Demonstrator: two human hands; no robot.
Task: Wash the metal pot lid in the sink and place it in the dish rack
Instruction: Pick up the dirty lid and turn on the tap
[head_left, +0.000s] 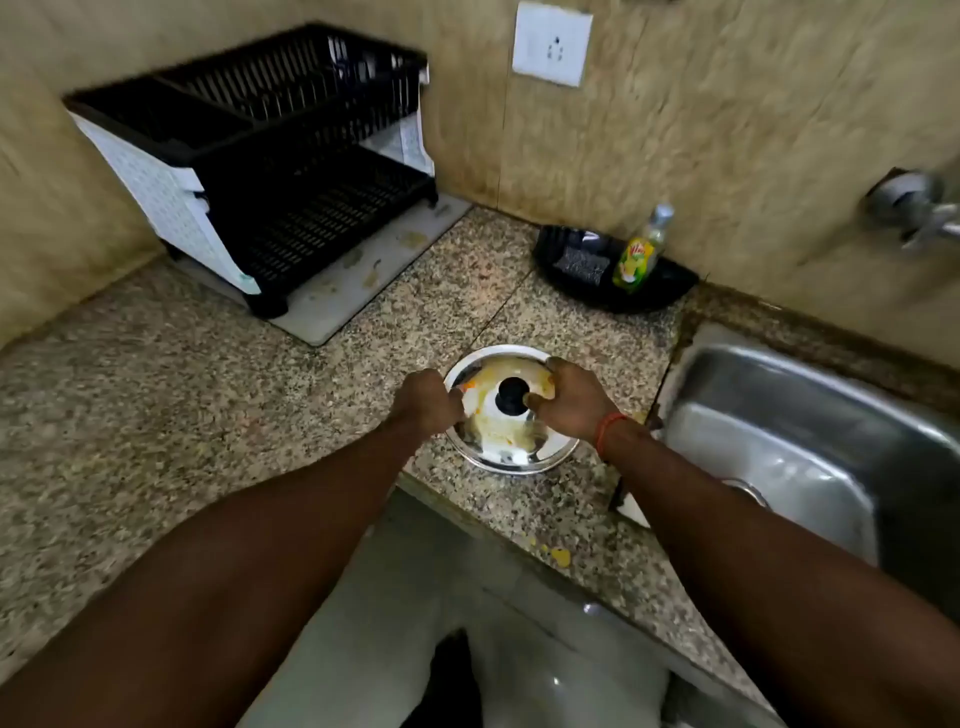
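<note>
Here left hand (427, 399) and right hand (570, 397) grip the lid (506, 441).

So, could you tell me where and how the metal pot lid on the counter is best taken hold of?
Probably by the rim, from both sides at once, as the left hand and right hand grip it now. The pot lid lies flat on the granite counter, knob up, so fingers must hook its thin edge. The black knob, taken from above, would serve one hand, but yellowish residue nearby may be slippery.
</note>
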